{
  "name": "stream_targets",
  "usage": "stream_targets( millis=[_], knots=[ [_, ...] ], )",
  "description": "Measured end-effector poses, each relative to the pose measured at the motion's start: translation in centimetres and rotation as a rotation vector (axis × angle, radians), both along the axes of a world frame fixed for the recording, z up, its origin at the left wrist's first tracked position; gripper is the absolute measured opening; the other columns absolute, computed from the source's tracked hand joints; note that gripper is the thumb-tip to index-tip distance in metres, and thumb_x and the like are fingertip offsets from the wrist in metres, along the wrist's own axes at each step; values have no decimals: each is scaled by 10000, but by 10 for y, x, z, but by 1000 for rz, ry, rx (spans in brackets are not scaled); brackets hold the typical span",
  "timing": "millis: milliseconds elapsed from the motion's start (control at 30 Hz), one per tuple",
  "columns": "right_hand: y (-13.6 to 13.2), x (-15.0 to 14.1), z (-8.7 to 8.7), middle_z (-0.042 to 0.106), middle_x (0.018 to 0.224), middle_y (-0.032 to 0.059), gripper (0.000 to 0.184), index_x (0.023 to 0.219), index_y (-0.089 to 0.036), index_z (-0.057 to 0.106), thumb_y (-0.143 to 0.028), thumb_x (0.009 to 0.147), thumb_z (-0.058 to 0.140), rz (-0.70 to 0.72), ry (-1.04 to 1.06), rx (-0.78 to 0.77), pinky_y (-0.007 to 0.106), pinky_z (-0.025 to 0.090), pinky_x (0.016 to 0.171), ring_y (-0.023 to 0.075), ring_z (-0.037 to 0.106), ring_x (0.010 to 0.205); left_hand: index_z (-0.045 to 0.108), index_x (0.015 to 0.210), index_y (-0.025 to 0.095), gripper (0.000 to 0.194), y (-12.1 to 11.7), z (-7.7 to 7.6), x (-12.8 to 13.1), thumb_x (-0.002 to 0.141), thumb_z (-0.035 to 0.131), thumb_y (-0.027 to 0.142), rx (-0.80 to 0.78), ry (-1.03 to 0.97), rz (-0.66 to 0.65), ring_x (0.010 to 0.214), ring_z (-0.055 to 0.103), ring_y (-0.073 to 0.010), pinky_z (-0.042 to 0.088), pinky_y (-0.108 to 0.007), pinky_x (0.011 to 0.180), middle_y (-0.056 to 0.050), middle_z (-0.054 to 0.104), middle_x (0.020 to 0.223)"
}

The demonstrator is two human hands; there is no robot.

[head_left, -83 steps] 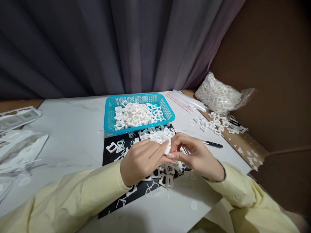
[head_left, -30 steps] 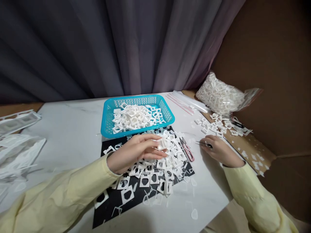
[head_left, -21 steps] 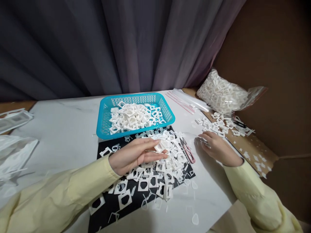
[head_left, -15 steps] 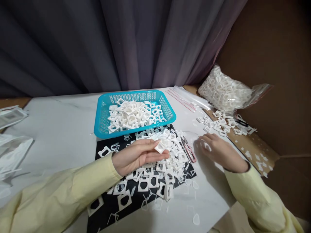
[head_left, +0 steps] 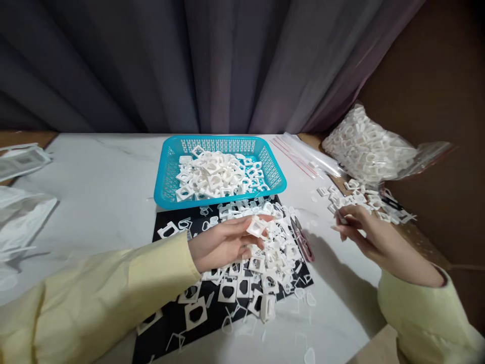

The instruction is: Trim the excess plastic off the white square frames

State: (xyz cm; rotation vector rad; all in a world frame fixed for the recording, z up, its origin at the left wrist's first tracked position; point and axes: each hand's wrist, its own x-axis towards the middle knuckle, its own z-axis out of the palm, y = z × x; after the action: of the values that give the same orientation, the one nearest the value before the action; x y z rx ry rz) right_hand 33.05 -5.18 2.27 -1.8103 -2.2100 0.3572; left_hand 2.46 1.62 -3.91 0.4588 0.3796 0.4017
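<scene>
My left hand [head_left: 227, 241] pinches a white square plastic frame [head_left: 256, 227] between thumb and fingers, above a heap of similar white frames [head_left: 273, 253] on a black mat [head_left: 151, 331]. The heap mixes square pieces with holes and thin curved offcuts. Out to the right, my right hand [head_left: 369, 237] is raised beside a smaller pile of white frames [head_left: 354, 194]. Its fingertips are drawn together; whatever lies between them is too small to make out. Pink-handled thread snips [head_left: 303, 240] lie between the hands, at the heap's right edge.
A turquoise basket [head_left: 162, 177] of white frames stands behind the mat. At the back right are flat zip bags [head_left: 308, 154] and a full clear bag of white pieces [head_left: 371, 146]. A black-handled tool [head_left: 392, 201] lies near it. White bags [head_left: 22, 217] occupy the left side.
My right hand has lifted off the table and moved right towards the small pile, its fingers drawing together. My left hand still holds the frame, now turned slightly. The view has shifted a little.
</scene>
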Motion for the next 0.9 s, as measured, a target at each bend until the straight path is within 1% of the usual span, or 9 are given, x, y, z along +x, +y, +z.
stream_targets(
  millis=[67,133,233,333,400,467,633,733,900],
  knots=[
    [-1,-26,7,623,769,56,183,1050,-210,399,-341,922,388,151,30,-31,264,406,544,156,564,565,644,1080,172,253,1,0,1,899,481,241,-9,17,-1,771,605,-121,458,-163,524,-93,612,939],
    [-1,-52,11,615,695,16,151,1072,-215,402,-284,940,376,278,22,-52,249,354,506,130,529,495,647,1067,146,254,1,0,1,907,468,229,-6,25,-7,785,621,-118,474,-171,576,-101,625,956],
    [-1,-82,14,603,692,18,148,1050,-205,447,-254,935,368,367,-103,19,278,285,496,143,526,511,631,1084,129,241,0,1,1,899,487,188,6,22,-5,928,641,-155,498,-177,670,-110,644,1023],
    [-1,-97,17,556,627,4,111,882,-210,494,-222,898,385,351,-228,15,297,224,479,139,473,461,598,1118,121,250,0,0,0,889,519,183,8,5,-23,1071,603,-206,515,-228,786,-132,638,1122],
    [0,-100,19,527,580,-3,126,767,-212,480,-214,868,406,324,-286,11,300,189,470,129,428,425,574,1132,119,259,0,-1,0,884,533,180,7,6,-20,1082,600,-214,507,-272,857,-144,620,1173],
    [2,-101,21,522,563,-2,145,716,-210,468,-218,852,420,302,-306,14,299,173,468,120,404,413,557,1138,123,271,0,-1,0,869,555,162,1,4,-9,1086,599,-218,496,-294,892,-145,607,1200],
    [9,-103,22,552,561,8,163,724,-202,542,-212,837,425,283,-274,-26,289,173,478,117,418,425,551,1123,127,281,1,-3,0,843,576,113,-14,-27,-18,1129,568,-236,467,-323,942,-146,578,1236],
    [12,-106,23,562,552,9,191,746,-198,592,-202,834,423,257,-251,-53,280,169,484,114,420,432,565,1100,135,290,1,-4,-1,817,599,78,-23,-30,-4,1098,589,-226,439,-330,973,-124,587,1222],
    [17,-107,28,560,528,4,201,733,-194,624,-194,830,447,256,-200,-166,258,188,498,98,382,443,597,1055,125,273,2,-6,-1,797,612,38,-35,-58,-9,1081,599,-224,469,-320,936,-115,611,1182]
  ],
)
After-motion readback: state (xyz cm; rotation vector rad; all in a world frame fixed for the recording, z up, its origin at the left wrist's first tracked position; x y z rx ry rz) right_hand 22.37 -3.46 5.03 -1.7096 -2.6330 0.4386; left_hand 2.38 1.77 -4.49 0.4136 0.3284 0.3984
